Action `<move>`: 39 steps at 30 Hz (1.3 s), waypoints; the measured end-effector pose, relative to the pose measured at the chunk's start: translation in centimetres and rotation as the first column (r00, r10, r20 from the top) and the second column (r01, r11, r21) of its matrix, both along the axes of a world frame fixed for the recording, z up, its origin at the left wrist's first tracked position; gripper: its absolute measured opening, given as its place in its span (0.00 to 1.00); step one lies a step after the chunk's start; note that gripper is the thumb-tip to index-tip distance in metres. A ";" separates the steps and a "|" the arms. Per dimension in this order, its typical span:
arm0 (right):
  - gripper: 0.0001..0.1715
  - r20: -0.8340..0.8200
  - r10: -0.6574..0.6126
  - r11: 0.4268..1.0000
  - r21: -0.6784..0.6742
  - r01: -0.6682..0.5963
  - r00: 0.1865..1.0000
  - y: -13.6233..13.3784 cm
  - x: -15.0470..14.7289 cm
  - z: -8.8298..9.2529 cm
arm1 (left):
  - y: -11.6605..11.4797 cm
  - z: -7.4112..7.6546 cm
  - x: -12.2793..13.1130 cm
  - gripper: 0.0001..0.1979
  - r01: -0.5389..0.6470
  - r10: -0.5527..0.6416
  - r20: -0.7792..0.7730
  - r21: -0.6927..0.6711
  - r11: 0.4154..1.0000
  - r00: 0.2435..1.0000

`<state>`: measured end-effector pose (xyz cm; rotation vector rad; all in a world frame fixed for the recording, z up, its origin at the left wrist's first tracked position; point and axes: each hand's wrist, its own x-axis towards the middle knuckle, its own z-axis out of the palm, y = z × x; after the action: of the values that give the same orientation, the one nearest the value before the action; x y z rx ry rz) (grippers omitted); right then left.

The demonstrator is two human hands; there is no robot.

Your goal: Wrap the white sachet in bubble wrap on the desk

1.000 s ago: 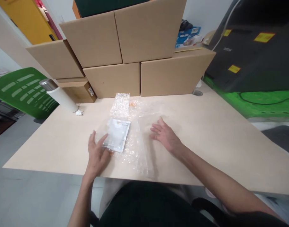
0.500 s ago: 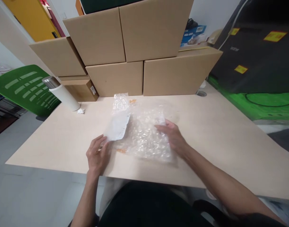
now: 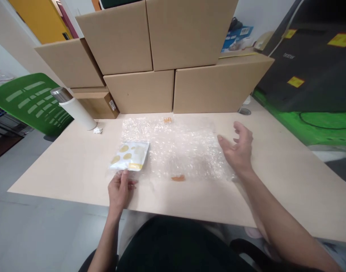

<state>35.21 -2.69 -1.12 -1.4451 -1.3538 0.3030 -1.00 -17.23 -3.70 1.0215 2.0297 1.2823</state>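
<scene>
Fingers [image 3: 124, 176] of left hand [image 3: 120, 189] pinch bubble wrap [image 3: 184, 151] at near edge — right hand [image 3: 239, 151] open beside it

Left hand [image 3: 119, 190] rests low, seemingly pinching; right hand [image 3: 238, 151] hovers open.

bubble wrap [image 3: 184, 151]: clear glossy plastic | pouch [image 3: 130, 160]: smooth glossy plastic | table [image 3: 274, 189]: matt pale wood | boxes [image 3: 212, 87]: matt cardboard

Yellow-spotted white pouch [image 3: 130, 160] flat on bubble wrap [image 3: 186, 151]
</scene>
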 end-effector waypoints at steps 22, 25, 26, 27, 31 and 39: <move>0.14 -0.955 0.162 0.436 -0.157 -0.886 0.249 -3.1 -17.7 1.4 | -1.0 0.3 2.7 0.37 -0.230 0.032 0.592 0.262 0.937 0.805; 0.19 -0.928 0.242 0.536 -0.116 -0.836 0.284 -2.3 -16.3 1.8 | -0.7 0.7 1.5 0.29 -0.276 0.002 0.761 0.232 0.933 0.649; 0.20 -0.922 0.254 0.556 -0.109 -0.824 0.293 -2.0 -15.9 1.9 | -0.6 0.8 1.0 0.25 -0.292 0.004 0.780 0.230 0.928 0.626; 0.21 -0.918 0.261 0.566 -0.107 -0.817 0.300 -1.8 -15.7 2.0 | -0.5 0.9 0.5 0.22 -0.315 0.018 0.787 0.226 0.922 0.616; 0.21 -0.918 0.234 0.544 -0.148 -0.826 0.319 -2.0 -16.5 1.9 | -0.3 1.0 -0.9 0.20 -0.433 0.111 0.805 0.193 0.880 0.584; 0.16 -0.931 0.165 0.394 -0.241 -0.887 0.326 -4.0 -22.0 -1.1 | -0.4 1.0 -1.4 0.18 -0.489 0.153 0.868 0.113 0.865 0.472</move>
<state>13.18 -6.71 -2.21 -0.9854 -0.8760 2.0617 -2.40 -17.61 -2.66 -0.0154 1.2358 1.9045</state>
